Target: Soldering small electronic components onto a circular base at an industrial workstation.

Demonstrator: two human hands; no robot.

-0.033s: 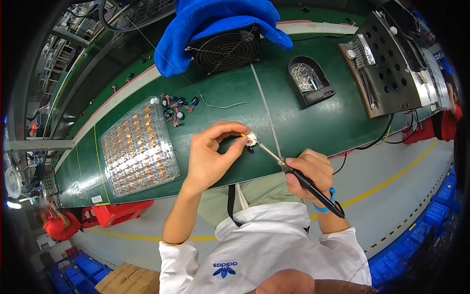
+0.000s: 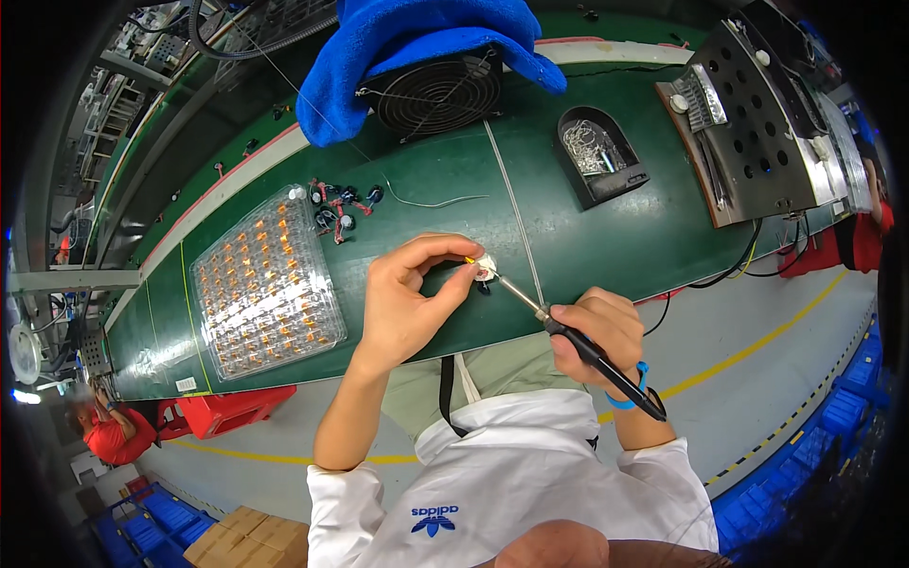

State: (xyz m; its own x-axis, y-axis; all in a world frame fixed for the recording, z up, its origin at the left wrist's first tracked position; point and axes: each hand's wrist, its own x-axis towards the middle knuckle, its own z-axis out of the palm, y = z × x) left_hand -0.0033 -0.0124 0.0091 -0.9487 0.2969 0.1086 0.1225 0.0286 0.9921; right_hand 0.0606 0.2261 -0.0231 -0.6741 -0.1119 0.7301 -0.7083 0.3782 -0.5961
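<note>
My left hand (image 2: pixel 405 301) pinches a small yellow-orange piece (image 2: pixel 470 259) between thumb and forefinger, at the edge of a small round whitish part (image 2: pixel 486 266) above the green bench. In my right hand (image 2: pixel 606 331) is a soldering iron (image 2: pixel 520 292) with a black handle. Its metal tip points up and left and meets the whitish part, or stops just short of it; I cannot tell which. Something dark shows just under that part. My fingertips partly hide the piece.
A clear plastic tray (image 2: pixel 204 275) of small orange parts lies left, beside several dark wired components (image 2: pixel 347 197). Beyond stands a black fan (image 2: pixel 440 95) under a blue cloth (image 2: pixel 417 28). A black bin (image 2: pixel 598 194) of metal bits and a perforated metal box (image 2: pixel 748 123) are right.
</note>
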